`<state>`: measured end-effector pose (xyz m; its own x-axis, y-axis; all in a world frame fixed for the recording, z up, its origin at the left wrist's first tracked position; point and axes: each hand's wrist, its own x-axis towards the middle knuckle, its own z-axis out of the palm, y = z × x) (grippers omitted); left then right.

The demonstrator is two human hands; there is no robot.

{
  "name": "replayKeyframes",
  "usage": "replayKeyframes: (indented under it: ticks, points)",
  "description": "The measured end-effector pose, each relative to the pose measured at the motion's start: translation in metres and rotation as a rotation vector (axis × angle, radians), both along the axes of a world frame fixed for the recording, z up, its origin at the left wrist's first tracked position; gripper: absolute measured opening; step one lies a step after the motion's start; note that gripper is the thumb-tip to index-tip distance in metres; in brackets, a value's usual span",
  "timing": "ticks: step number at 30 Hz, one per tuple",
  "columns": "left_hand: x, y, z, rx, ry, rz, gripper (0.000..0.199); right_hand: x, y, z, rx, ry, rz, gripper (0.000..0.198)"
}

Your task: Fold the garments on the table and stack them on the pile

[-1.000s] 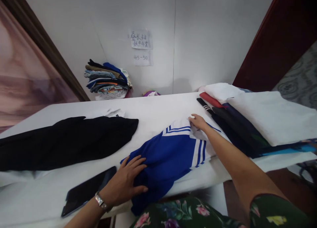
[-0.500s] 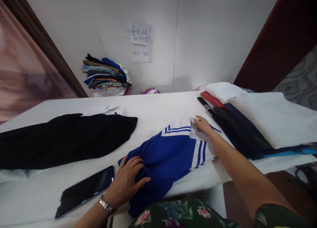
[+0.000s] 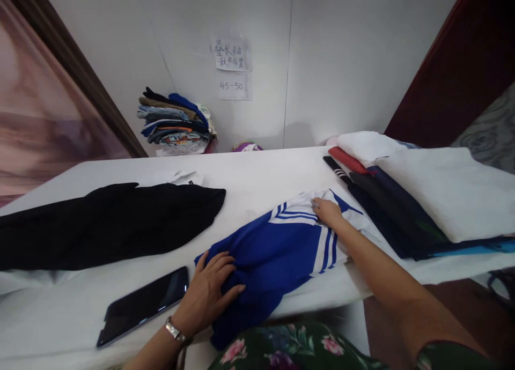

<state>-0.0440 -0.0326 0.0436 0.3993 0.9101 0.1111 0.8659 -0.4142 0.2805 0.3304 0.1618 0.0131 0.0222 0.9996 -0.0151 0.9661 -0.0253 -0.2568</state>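
Observation:
A blue-and-white striped jacket (image 3: pixel 277 246) lies folded lengthwise near the table's front edge, its blue end on the left and its white part on the right. My left hand (image 3: pixel 213 287) rests flat on the blue end, fingers spread. At the white upper part, my right hand (image 3: pixel 328 212) pinches the fabric between thumb and fingers; the exact grip is partly hidden.
A black garment (image 3: pixel 108 220) is spread at the left, with a dark phone (image 3: pixel 142 305) in front of it. Folded clothes (image 3: pixel 430 193) are stacked at the right. Another clothes pile (image 3: pixel 177 123) stands behind the white table (image 3: pixel 257 171), by the wall.
My right hand has moved slightly down on the jacket's white part and its fingers have closed in; the white fabric there lies differently. My left hand has stayed on the blue end.

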Motion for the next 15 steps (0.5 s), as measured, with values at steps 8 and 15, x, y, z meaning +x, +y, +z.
replayKeyframes:
  ticks: [8, 15]
  points:
    - [0.001, -0.001, -0.004, 0.028, -0.018, 0.0, 0.033, -0.029, 0.015, 0.03, 0.142, -0.064, 0.236, 0.041]
    - [0.0, -0.003, -0.005, 0.031, -0.01, 0.007, 0.032, -0.059, 0.018, 0.012, -0.037, -0.002, 0.316, 0.063]
